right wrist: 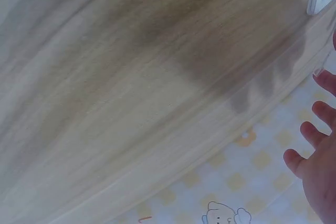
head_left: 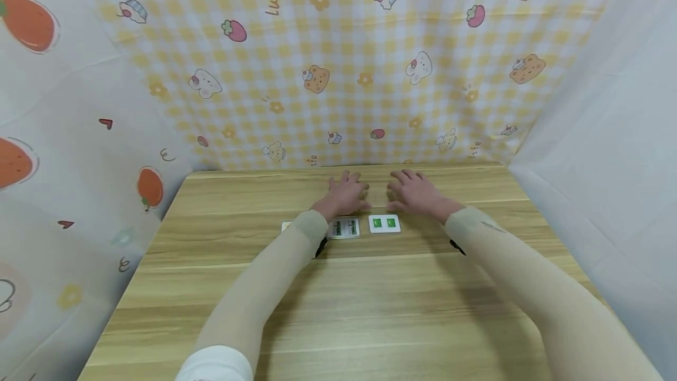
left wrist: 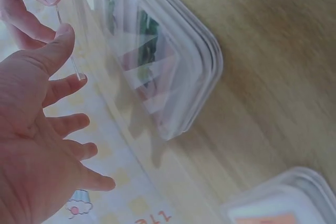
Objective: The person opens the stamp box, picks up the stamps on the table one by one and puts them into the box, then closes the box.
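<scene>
In the head view, my left hand [head_left: 346, 194] and right hand [head_left: 418, 194] face each other above the far part of the table. Between them is a thin clear sheet, seen almost edge-on as a clear strip [left wrist: 76, 62] in the left wrist view. My left thumb and index finger pinch it, the other fingers spread. At its far end are my right thumb and index finger [right wrist: 324, 80]. Just below the hands lie a stack of clear cases [head_left: 345, 228] with dark green print and a white-framed piece [head_left: 385, 224] with two green squares.
A further clear-edged case [left wrist: 294, 203] with an orange patch is partly behind my left forearm in the head view. The wooden table [head_left: 381, 310] ends at a yellow checked curtain [head_left: 344, 104]. White cloth [head_left: 603, 134] hangs along the right side.
</scene>
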`<control>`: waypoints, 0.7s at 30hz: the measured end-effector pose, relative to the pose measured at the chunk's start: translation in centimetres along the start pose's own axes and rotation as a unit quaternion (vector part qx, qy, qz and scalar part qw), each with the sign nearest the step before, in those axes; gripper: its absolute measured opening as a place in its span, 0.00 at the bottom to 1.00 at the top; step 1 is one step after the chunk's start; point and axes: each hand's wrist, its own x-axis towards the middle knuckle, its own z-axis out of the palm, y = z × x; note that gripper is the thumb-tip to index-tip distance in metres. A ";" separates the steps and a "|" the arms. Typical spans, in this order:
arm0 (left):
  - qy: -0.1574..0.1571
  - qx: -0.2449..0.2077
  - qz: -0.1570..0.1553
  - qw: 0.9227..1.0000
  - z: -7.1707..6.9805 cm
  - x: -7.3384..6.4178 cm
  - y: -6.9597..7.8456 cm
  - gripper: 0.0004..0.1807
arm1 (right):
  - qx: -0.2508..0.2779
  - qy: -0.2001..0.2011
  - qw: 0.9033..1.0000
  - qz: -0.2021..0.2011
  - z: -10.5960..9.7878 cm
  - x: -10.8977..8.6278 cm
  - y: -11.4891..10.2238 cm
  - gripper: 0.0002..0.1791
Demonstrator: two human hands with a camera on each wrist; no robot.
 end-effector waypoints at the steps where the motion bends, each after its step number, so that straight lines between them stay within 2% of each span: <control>1: 0.000 0.006 0.003 1.000 -0.1 -0.2 0.1 0.33 | 0.004 0.003 1.000 -0.004 -0.1 -0.2 -0.1 0.35; 7: -0.019 0.019 0.020 0.999 -0.2 -1.4 0.7 0.32 | 0.019 0.006 1.000 -0.021 -0.3 -1.4 -0.7 0.33; 13: -0.044 0.035 0.042 0.998 0.6 -2.4 1.1 0.30 | 0.027 -0.002 0.998 -0.053 0.0 -3.0 -1.5 0.29; 17: -0.051 0.032 0.055 0.997 1.3 -2.9 1.2 0.27 | 0.032 -0.004 0.997 -0.065 0.3 -3.6 -1.8 0.28; 21: -0.045 0.030 0.058 0.997 1.7 -3.1 1.2 0.28 | 0.029 0.011 0.997 -0.071 0.5 -3.9 -1.9 0.27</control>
